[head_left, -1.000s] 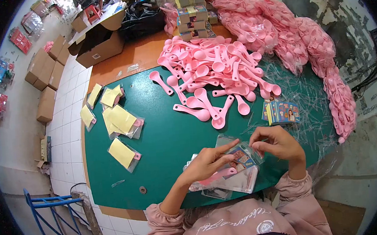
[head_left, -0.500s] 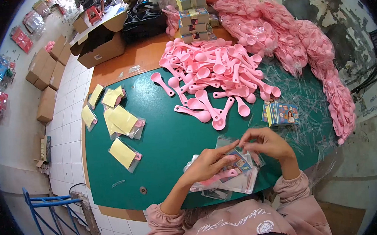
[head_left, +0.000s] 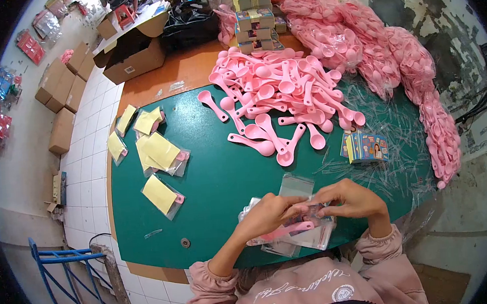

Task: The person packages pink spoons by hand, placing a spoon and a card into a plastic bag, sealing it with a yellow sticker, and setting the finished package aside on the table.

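Note:
Near the table's front edge my left hand (head_left: pixel 270 213) is closed on a clear plastic bag (head_left: pixel 297 186) whose open end sticks up beyond the fingers. Beside it my right hand (head_left: pixel 345 199) pinches the same bag from the right, fingertips close to the left ones. Under the hands a pink spoon (head_left: pixel 297 227) shows among more clear bags (head_left: pixel 317 236). A printed card in the bag is mostly hidden by my fingers. Beyond the hands, to the right, stands a small stack of printed cards (head_left: pixel 367 146).
A heap of pink spoons (head_left: pixel 284 87) covers the table's back middle. Packed bags with yellow cards (head_left: pixel 160 152) lie left. Bundled cards (head_left: pixel 254 20) stand behind the heap. Bulging bags of spoons (head_left: pixel 383 52) line the right side, near scattered clear plastic strips (head_left: pixel 393 119).
My hands have come together on the bag, my right hand moving slightly down. The bag's clear end now stands out beyond the fingers. The view has shifted slightly.

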Action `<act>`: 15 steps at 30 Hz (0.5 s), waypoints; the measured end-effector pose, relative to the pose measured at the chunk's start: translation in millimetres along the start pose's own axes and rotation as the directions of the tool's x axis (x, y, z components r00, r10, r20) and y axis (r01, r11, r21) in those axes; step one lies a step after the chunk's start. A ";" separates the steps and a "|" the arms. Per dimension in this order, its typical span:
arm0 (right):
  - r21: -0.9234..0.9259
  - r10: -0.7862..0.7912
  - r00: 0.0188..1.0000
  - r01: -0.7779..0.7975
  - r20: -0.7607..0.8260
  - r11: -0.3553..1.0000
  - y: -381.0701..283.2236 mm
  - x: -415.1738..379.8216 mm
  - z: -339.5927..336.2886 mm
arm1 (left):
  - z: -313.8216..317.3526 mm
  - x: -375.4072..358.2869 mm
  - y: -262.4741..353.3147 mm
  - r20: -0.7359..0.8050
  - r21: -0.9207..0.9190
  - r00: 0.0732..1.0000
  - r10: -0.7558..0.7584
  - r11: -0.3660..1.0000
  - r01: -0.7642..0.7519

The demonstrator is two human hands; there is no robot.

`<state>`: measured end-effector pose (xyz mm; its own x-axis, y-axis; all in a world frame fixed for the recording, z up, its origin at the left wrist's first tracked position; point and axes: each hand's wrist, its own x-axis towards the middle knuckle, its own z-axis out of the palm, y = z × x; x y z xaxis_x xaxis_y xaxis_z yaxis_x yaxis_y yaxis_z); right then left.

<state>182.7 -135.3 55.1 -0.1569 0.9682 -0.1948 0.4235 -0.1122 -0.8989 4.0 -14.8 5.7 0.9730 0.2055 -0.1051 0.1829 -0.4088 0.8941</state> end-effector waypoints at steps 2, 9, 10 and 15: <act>-0.013 0.025 0.999 -0.026 -0.029 1.000 1.3 -2.7 4.9 | -2.3 -0.8 7.0 0.036 0.030 0.999 -0.004 1.000 0.003; 0.093 0.228 0.958 -0.215 -0.174 0.972 3.8 -10.7 8.5 | -11.0 -10.3 8.7 0.106 0.088 0.990 0.088 0.991 -0.098; 0.096 0.229 0.958 -0.215 -0.173 0.972 4.2 -11.9 7.5 | -13.3 -11.9 7.8 0.107 0.087 0.990 0.086 0.992 -0.096; 0.335 0.142 0.978 -0.084 -0.154 0.938 9.3 -13.4 4.8 | -23.9 -14.9 8.3 0.004 -0.029 0.997 0.074 0.997 -0.074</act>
<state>184.5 -150.4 47.5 0.0443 0.9651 -0.2580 0.1116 -0.2614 -0.9588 -12.4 0.0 25.0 0.9844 0.1709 -0.0406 0.1065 -0.3965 0.9118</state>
